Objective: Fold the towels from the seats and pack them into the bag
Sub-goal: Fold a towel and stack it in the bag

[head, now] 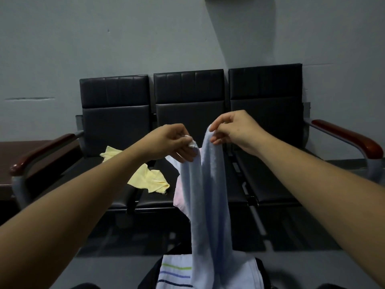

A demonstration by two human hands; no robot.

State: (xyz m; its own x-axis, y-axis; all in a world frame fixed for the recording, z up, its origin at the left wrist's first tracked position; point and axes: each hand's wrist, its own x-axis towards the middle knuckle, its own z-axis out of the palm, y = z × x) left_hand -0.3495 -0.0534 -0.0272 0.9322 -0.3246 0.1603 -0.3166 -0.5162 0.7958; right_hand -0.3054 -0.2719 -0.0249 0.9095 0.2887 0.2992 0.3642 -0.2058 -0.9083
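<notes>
Towels are the job here, and the light blue towel [205, 190] hangs in the air in front of the black seats [187, 126]. The left hand [173, 142] pinches one top part of it, and a bit of white cloth sticks out between those fingers. The right hand [233, 130] pinches the other top part, just beside the left hand. The two hands are close but do not touch. The blue towel falls in long folds, and its bottom end reaches down to the bag [261, 268] at the low edge of the view. A white towel with green and blue stripes [177, 274] lies in the dark bag, which looks open, though it is hard to see much of it. A yellow towel [150, 180] lies bunched up across the left and middle seats. A pink towel [180, 197] lies on the middle seat, behind the blue one. The right seat has room on it. Brown armrests [350, 136] stand at both ends of the row.
</notes>
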